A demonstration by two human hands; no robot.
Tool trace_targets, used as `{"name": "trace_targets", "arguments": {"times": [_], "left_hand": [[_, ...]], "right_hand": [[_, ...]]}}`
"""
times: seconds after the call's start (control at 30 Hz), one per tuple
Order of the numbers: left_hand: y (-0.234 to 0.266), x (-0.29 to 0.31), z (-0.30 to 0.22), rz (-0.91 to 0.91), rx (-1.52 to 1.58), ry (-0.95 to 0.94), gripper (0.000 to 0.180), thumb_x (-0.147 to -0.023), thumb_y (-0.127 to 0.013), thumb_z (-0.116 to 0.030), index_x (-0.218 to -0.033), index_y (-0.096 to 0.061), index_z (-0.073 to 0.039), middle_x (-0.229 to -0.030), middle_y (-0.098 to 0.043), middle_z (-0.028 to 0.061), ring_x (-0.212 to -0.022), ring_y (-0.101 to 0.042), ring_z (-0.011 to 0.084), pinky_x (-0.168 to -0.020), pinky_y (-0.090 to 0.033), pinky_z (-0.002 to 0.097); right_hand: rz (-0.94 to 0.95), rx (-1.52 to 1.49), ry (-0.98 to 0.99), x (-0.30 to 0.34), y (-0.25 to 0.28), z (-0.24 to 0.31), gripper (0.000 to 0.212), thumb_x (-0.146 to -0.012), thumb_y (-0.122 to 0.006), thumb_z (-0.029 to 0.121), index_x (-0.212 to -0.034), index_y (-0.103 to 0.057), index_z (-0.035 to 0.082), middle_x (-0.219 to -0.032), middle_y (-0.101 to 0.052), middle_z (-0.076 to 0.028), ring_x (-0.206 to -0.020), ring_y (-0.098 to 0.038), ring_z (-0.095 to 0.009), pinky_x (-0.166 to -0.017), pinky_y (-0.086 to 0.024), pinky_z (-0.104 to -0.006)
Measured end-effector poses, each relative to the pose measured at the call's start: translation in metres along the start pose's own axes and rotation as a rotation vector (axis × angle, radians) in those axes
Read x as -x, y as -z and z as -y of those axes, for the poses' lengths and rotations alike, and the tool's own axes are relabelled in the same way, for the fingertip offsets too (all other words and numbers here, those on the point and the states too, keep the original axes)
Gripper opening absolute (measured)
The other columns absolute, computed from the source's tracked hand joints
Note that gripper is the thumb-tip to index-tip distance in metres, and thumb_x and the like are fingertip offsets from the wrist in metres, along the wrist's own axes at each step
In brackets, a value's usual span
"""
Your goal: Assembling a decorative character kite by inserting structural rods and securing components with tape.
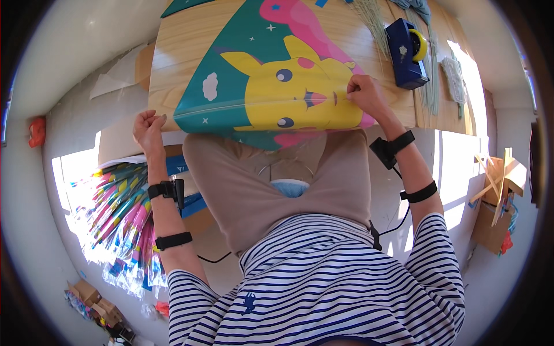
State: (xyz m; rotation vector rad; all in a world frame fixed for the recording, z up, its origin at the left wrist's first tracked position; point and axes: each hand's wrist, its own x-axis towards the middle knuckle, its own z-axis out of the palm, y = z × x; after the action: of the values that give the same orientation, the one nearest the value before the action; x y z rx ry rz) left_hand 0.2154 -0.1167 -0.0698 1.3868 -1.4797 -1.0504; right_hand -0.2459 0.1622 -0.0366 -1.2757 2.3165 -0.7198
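A printed kite sheet [225,75], green and pink with a yellow cartoon figure, lies over the table's near edge and hangs down toward my lap. A thin pale line runs across its lower part; whether it is a rod or a seam I cannot tell. Over the right part of the sheet, my right hand [369,98] has thumb and finger pinched at that line's end. Just beyond the sheet's left corner is my left hand [149,130], its fingers closed together. What either pinch holds is too small to make out.
A blue tape dispenser [405,55] with yellow tape stands on the wooden table [179,52] at right, among thin pale sticks [431,86] and a clear plastic packet [454,81]. Rolled colourful bundles in clear bags [124,207] lie at lower left. A cardboard box [490,233] is on the right.
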Motion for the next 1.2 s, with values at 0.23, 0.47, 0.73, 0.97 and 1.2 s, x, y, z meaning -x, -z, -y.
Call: {"name": "trace_targets", "arguments": {"times": [0.23,0.47,0.73,0.97,1.2], "left_hand": [[0.002,-0.002,0.003,-0.005,0.009,-0.014,0.03,-0.075,-0.078,0.002,-0.102,-0.066,0.001,-0.084,-0.068,0.005,-0.076,-0.062,0.0111,-0.07,-0.05,0.0236],[-0.004,0.001,-0.002,-0.033,0.004,0.033,0.03,-0.074,-0.077,0.002,-0.102,-0.066,0.002,-0.083,-0.07,0.0059,-0.075,-0.063,0.0119,-0.072,-0.05,0.0244],[-0.004,0.005,-0.003,-0.039,-0.007,0.021,0.03,-0.073,-0.076,0.001,-0.101,-0.066,0.002,-0.082,-0.071,0.0061,-0.075,-0.064,0.0117,-0.073,-0.05,0.0254],[-0.006,0.004,0.002,-0.05,-0.037,0.026,0.029,-0.073,-0.074,0.001,-0.101,-0.067,0.002,-0.081,-0.071,0.0056,-0.074,-0.063,0.0117,-0.072,-0.051,0.0251],[-0.009,0.004,0.002,-0.078,-0.134,0.011,0.03,-0.07,-0.076,-0.001,-0.098,-0.068,0.001,-0.077,-0.071,0.0054,-0.071,-0.064,0.0129,-0.071,-0.051,0.027]], "right_hand": [[-0.019,0.002,0.018,-0.003,-0.007,-0.005,0.009,-0.067,-0.068,0.005,-0.074,-0.066,0.0,-0.071,-0.068,-0.016,-0.069,-0.067,-0.03,-0.065,-0.052,-0.038],[0.002,0.0,-0.009,-0.001,-0.004,-0.001,0.009,-0.067,-0.068,0.002,-0.075,-0.064,-0.001,-0.068,-0.065,-0.014,-0.066,-0.065,-0.024,-0.063,-0.051,-0.0351],[0.014,0.0,-0.005,-0.003,-0.006,-0.009,0.011,-0.067,-0.068,0.002,-0.075,-0.063,-0.001,-0.068,-0.064,-0.013,-0.065,-0.063,-0.022,-0.062,-0.049,-0.0342],[0.016,0.017,-0.019,0.0,-0.003,-0.004,0.012,-0.066,-0.069,0.002,-0.076,-0.063,-0.001,-0.068,-0.064,-0.013,-0.066,-0.063,-0.022,-0.063,-0.049,-0.0346],[0.018,0.022,-0.026,0.0,-0.003,-0.008,0.012,-0.066,-0.069,0.001,-0.077,-0.063,-0.001,-0.068,-0.064,-0.013,-0.066,-0.064,-0.023,-0.063,-0.05,-0.035]]}}
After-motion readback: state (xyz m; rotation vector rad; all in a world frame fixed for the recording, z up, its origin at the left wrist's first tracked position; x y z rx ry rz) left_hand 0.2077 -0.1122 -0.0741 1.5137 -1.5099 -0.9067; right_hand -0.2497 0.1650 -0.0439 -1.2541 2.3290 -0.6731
